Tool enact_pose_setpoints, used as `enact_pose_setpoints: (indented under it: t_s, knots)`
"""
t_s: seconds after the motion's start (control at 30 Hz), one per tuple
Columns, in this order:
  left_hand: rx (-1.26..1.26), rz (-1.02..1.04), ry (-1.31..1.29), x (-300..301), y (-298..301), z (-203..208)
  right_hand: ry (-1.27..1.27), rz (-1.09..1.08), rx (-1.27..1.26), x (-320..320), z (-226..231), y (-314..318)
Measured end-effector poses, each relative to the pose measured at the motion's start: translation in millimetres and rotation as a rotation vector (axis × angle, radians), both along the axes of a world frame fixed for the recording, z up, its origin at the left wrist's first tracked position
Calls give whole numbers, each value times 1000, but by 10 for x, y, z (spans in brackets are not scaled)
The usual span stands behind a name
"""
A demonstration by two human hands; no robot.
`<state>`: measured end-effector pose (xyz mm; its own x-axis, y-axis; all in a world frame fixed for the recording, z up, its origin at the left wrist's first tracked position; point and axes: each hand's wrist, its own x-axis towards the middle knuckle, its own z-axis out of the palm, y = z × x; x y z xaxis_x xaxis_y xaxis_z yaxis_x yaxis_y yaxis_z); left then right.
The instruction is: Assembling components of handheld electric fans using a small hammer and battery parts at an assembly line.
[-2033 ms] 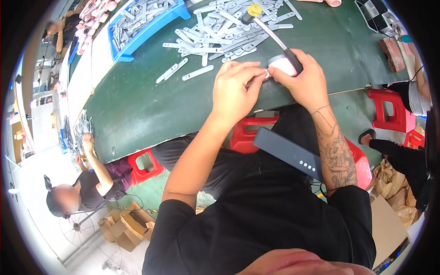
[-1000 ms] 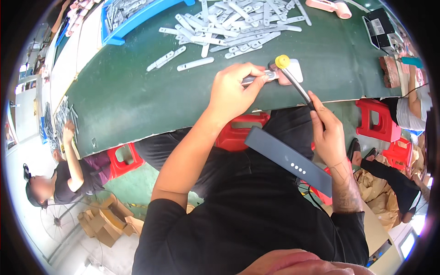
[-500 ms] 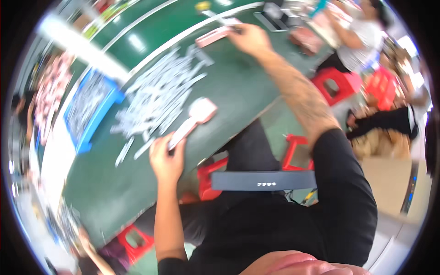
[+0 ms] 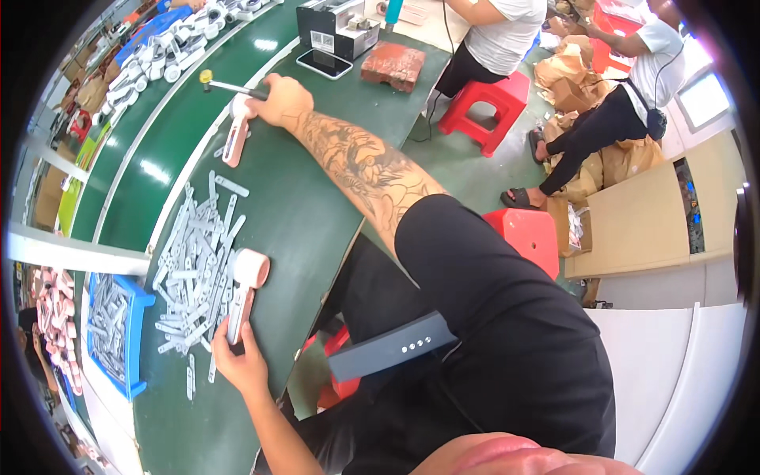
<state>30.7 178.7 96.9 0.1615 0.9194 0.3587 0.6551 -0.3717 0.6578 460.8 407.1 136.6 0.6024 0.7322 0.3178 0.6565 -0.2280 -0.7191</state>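
My left hand (image 4: 240,360) grips the lower handle of a pink and white handheld fan (image 4: 251,269), whose round head points away from me on the green table. My right hand (image 4: 289,101) is closed round the dark grip of a small hammer (image 4: 229,87) with a yellow head, stretched out toward the far edge. Just below that hand lies a second pink fan (image 4: 236,141), partly hidden behind the hammer. Beside the held fan spreads a loose heap of slim grey plastic strips (image 4: 198,261).
A blue bin (image 4: 136,340) of grey strips stands left. Beyond the table runs a green conveyor (image 4: 150,170) with white fan parts (image 4: 170,59). Far right on the table are a reddish block (image 4: 393,66), a phone (image 4: 324,64) and a metal-cased machine (image 4: 336,30). People work near red stools (image 4: 491,111).
The whole view has swung round, so table and arms appear shifted left and sharper. Both hands keep their holds on the fan and the hammer.
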Motion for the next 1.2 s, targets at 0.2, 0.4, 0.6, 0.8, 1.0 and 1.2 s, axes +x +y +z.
enact_pose_setpoints:
  t_s: [0.2,0.4,0.6,0.8,1.0,1.2]
  knots:
    - [-12,-6,7,29,-34,43,-3,149,-87,-11,188,371]
    - [-109,48,-43,29,39,15,118,142,-192,75,84,309]
    - [-17,149,47,-9,202,-67,261,378,-219,152,92,-721]
    - [-114,169,-53,97,83,103,287,552,-397,-308,228,-2012]
    - [147,259,-60,-454,-9,149,473,633,-275,-1024,160,-2785]
    - [191,393,95,-1253,-52,177,204,686,-313,-1711,245,-2758]
